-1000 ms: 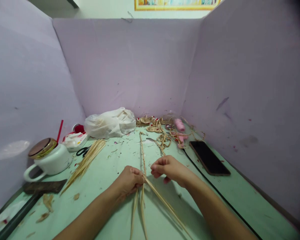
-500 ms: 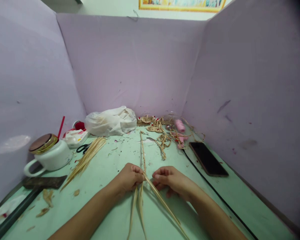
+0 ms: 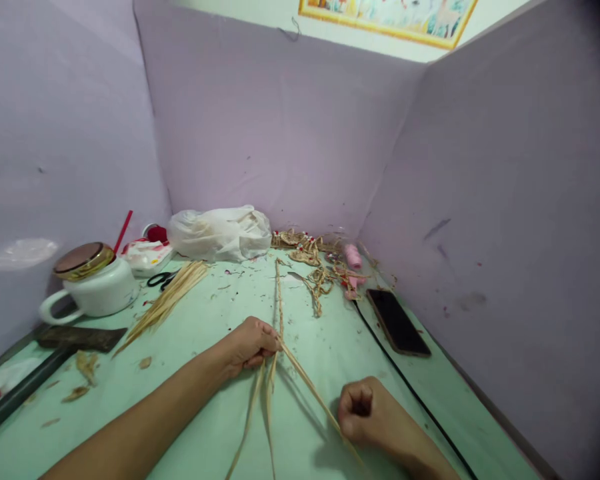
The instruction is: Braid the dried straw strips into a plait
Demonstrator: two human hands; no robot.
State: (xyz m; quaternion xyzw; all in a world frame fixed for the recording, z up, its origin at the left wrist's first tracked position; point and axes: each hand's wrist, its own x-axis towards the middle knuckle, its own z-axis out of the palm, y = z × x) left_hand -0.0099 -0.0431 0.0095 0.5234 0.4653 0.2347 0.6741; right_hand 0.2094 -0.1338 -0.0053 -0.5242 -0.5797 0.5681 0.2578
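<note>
A thin braided straw cord [image 3: 280, 293] runs away from me along the green table. My left hand [image 3: 255, 345] pinches the near end of the braid, where it parts into loose strands. Two pale straw strands [image 3: 269, 407] hang down from that pinch toward the front of the table. Another straw strand [image 3: 310, 385] stretches taut to the lower right, reaching my right hand [image 3: 367, 413]. The right fingers are curled closed around this strand, and its tail shows below them.
On the left lie a bundle of dry straw [image 3: 170, 300], black scissors [image 3: 161, 279], a hammer [image 3: 83, 338] and a white mug [image 3: 100, 290] with a lid. A plastic bag [image 3: 223, 233] and braided pieces [image 3: 307, 253] sit at the back. A phone [image 3: 397, 321] and black cable [image 3: 400, 373] lie right.
My right hand has moved down and to the right, away from the left, and closed on a strand, drawing it out. My left hand keeps its pinch. The view has tilted slightly.
</note>
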